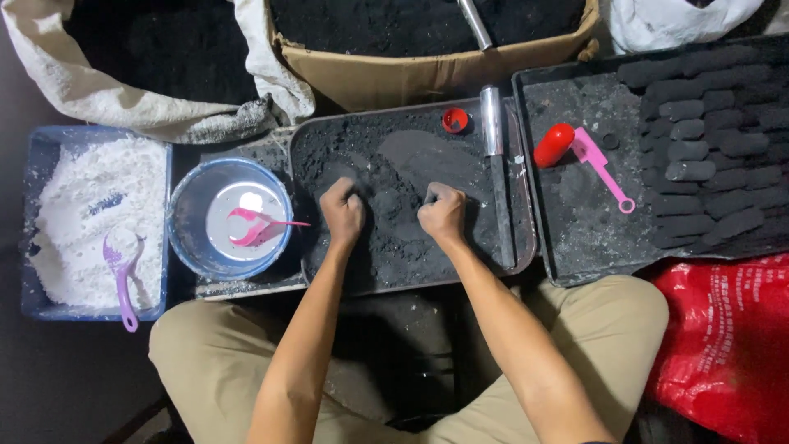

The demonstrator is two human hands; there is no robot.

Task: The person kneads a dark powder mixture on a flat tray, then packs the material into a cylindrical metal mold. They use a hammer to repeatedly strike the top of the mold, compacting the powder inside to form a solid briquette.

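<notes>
Both hands press into a heap of black powder [393,215] on the middle tray [329,271], which lies straight in front of the crossed legs, within easy reach. The left hand [343,210] and the right hand [442,212] are clenched into fists, knuckles down in the damp-looking black mass, fingers curled around clumps of it, as one would knead it.

Along the right edge of that tray lies a metal tube [495,156], and at the tray's far edge sits a small red cap [454,120], both close by the working hands. Left of the tray stands a round blue bowl [230,217] with a pink scoop [251,224] in it; further left, a blue tub [33,271] holds white powder with a purple scoop [123,267] resting on top.

Right of the tray, a second black tray [575,247] carries rows of dark pressed logs [707,148], set apart from the loose powder, plus a red cylinder [554,145] and a pink spoon [604,168].

Beyond the tray, a cardboard box [411,74] and a pale cloth sack [99,99] hold more black powder. A red plastic bag [723,345] lies near the right knee; no label is readable.
</notes>
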